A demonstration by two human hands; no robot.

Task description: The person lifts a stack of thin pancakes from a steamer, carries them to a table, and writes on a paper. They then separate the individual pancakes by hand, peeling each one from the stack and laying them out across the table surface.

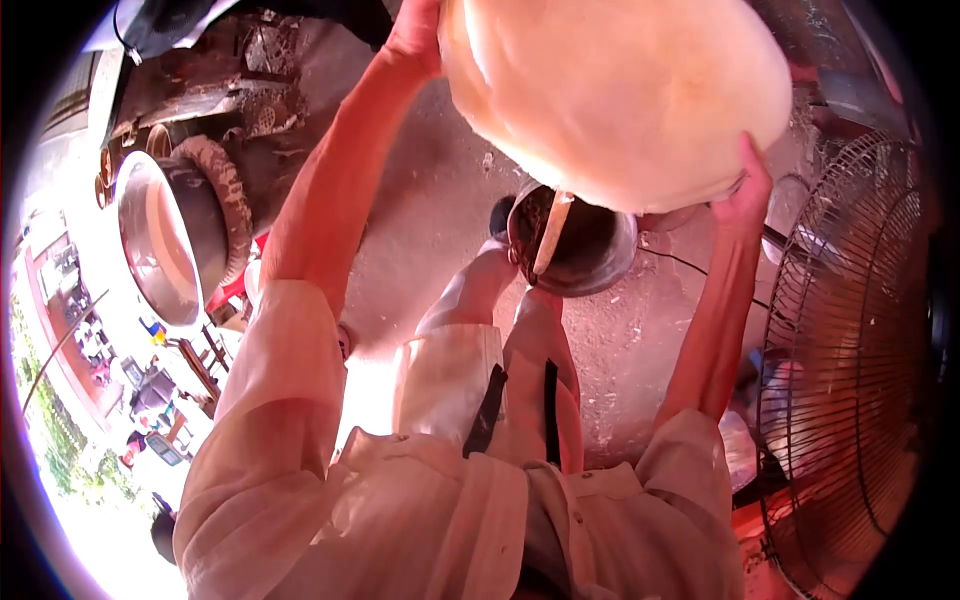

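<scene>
Both arms reach out in front of me with a large, pale cream, rounded slab point(620, 90), its top cut off by the upper edge of the view. My left hand point(415, 38) is against the slab's left edge, with its fingers mostly hidden. At the lower right edge, my right hand point(745, 190) grips the slab, thumb on the near face and the other fingers out of sight behind it. Beneath the slab, a round metal pot point(610, 262) stands on the floor by my feet. A flat wooden stick point(552, 235) leans out of it; the slab partly covers the pot.
Close on my right stands a large wire-caged fan point(850, 350). To the left is a wide metal basin point(160, 240) beside a rough, pale-crusted ring point(220, 195). A dark cable point(690, 262) crosses the floor point(420, 220) at right. Bright daylight comes from the left.
</scene>
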